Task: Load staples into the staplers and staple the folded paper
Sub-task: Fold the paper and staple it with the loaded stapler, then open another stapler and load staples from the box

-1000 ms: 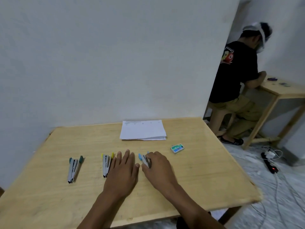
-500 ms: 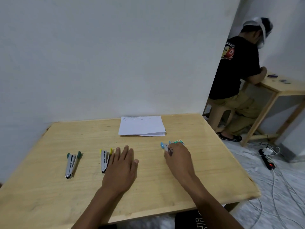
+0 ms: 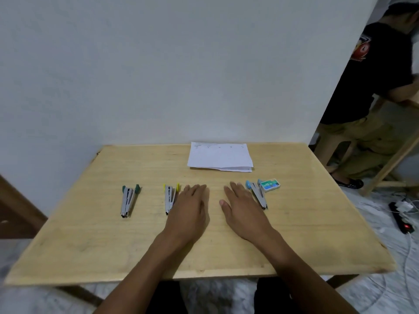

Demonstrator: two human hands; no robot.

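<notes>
On the near half of the wooden table [image 3: 90, 234], both hands are laid flat, palms down and fingers straight, with nothing held. The left hand [image 3: 189, 207] is set just right of the yellow-tipped stapler [image 3: 170, 198]; whether its edge touches the stapler cannot be told. The right hand [image 3: 242, 209] is set just left of the blue-tipped stapler [image 3: 257, 193], close beside it. A third, green-tipped stapler [image 3: 128, 200] is placed further left, well apart from either hand.

Each stapler is seen as a narrow V, with two coloured tips at the far end. It may be judged that they are lying swung open so that the channels can be filled. The small staple box [image 3: 269, 184] is found at the far end of the blue stapler, touching or nearly touching it, and handy for the right hand. The folded paper [image 3: 219, 156] is kept at the far edge against the wall, out of the way until stapling is called for.

No loading appears to be begun — a rest posture between steps is suggested.
</notes>
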